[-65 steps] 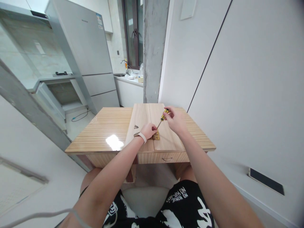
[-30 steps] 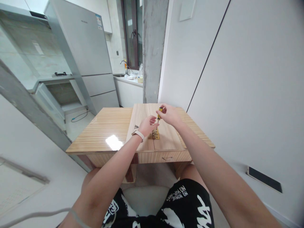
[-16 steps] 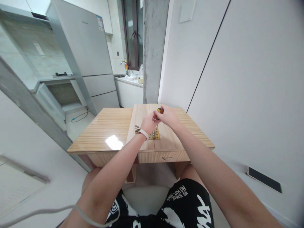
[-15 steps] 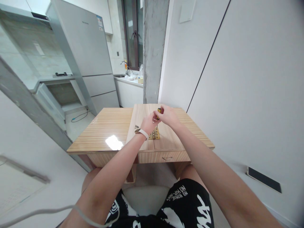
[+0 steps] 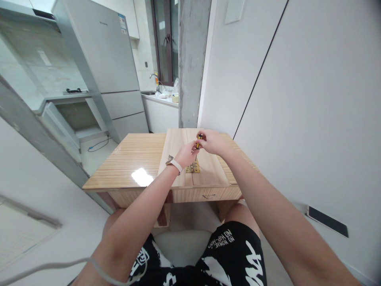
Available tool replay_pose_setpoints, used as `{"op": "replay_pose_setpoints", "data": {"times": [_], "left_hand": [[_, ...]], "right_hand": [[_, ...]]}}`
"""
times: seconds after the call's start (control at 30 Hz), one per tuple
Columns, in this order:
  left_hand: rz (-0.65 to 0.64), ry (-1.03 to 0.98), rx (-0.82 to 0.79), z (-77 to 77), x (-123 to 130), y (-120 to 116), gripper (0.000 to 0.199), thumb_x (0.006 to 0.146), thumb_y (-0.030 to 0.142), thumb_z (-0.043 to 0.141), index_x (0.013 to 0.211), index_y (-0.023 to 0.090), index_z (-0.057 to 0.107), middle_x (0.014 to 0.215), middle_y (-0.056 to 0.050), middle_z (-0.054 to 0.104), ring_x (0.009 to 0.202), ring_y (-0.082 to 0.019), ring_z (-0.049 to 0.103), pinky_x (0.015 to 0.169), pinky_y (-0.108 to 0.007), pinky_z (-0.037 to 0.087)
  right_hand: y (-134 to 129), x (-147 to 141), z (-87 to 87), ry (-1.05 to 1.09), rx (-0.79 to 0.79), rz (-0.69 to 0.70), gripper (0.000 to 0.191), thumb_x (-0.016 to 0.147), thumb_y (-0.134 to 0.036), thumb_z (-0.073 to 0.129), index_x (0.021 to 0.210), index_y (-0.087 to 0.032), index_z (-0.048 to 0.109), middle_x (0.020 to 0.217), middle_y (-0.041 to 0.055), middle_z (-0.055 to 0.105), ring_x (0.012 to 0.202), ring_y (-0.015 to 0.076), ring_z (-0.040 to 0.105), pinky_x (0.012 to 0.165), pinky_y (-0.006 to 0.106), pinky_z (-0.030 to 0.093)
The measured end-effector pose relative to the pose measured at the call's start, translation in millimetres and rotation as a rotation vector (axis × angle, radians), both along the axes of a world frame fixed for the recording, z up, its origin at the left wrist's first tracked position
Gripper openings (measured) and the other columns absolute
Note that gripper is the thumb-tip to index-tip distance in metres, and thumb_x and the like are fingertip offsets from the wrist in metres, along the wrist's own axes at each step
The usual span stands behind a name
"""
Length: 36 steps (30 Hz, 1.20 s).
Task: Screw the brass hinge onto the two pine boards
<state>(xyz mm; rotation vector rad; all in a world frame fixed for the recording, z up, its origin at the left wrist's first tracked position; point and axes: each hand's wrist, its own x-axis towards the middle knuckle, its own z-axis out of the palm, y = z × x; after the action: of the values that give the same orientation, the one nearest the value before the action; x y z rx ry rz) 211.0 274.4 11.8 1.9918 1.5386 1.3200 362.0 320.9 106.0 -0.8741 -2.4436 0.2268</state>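
A screwdriver (image 5: 197,145) with a yellow and black handle stands nearly upright over a brass hinge (image 5: 193,167). Around the top of its handle, the fingers of my right hand (image 5: 210,142) are closed. Lower down, my left hand (image 5: 187,154) pinches the same tool near the base of the handle. The hinge lies across the seam between two pale wooden boards (image 5: 208,171); my left hand and wrist partly cover it. The screwdriver's tip is too small to make out exactly. Several screws (image 5: 170,157) lie beside my left wrist.
Under the boards is a glossy wooden table (image 5: 143,151) with a drawer (image 5: 208,195) at its front. A white wall (image 5: 297,99) rises close on the right. A grey cable (image 5: 59,265) loops at lower left. A fridge (image 5: 104,51) stands behind.
My right hand has shifted its fingers on the handle, showing more of the screwdriver's top. My left hand stays at the lower handle. The whole view has moved slightly.
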Motion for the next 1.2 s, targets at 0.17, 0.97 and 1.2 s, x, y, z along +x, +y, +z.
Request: {"op": "replay_pose_setpoints", "data": {"times": [0.17,0.97,1.2], "left_hand": [[0.104,-0.041,-0.014,-0.3,7,0,0.035,0.085,0.022,0.074,0.117,0.017,0.061,0.103,-0.008,0.075,0.079,-0.016,0.070,0.069,-0.027,0.054],[-0.093,-0.009,-0.022,-0.3,5,4,0.033,0.090,0.014,0.062,0.123,0.018,0.061,0.118,-0.010,0.072,0.090,-0.018,0.071,0.079,-0.030,0.056],[0.049,-0.120,-0.010,-1.1,11,2,0.025,0.086,0.023,0.073,0.107,0.017,0.061,0.100,-0.007,0.073,0.077,-0.016,0.070,0.071,-0.029,0.056]], "right_hand": [[-3,-6,-10.5,0.112,-0.023,-0.124,0.003,0.085,-0.024,0.067,0.084,-0.022,0.068,0.082,0.0071,0.071,0.078,0.0217,0.062,0.071,0.031,0.043],[-9,4,-5.1,-0.070,0.071,-0.133,0.016,0.093,-0.019,0.060,0.100,-0.019,0.075,0.097,0.0083,0.077,0.089,0.0208,0.067,0.081,0.028,0.045],[-8,-4,-11.0,-0.013,0.085,-0.313,0.032,0.096,-0.045,0.061,0.090,-0.016,0.074,0.089,0.0127,0.075,0.081,0.0231,0.068,0.072,0.030,0.045]]}}
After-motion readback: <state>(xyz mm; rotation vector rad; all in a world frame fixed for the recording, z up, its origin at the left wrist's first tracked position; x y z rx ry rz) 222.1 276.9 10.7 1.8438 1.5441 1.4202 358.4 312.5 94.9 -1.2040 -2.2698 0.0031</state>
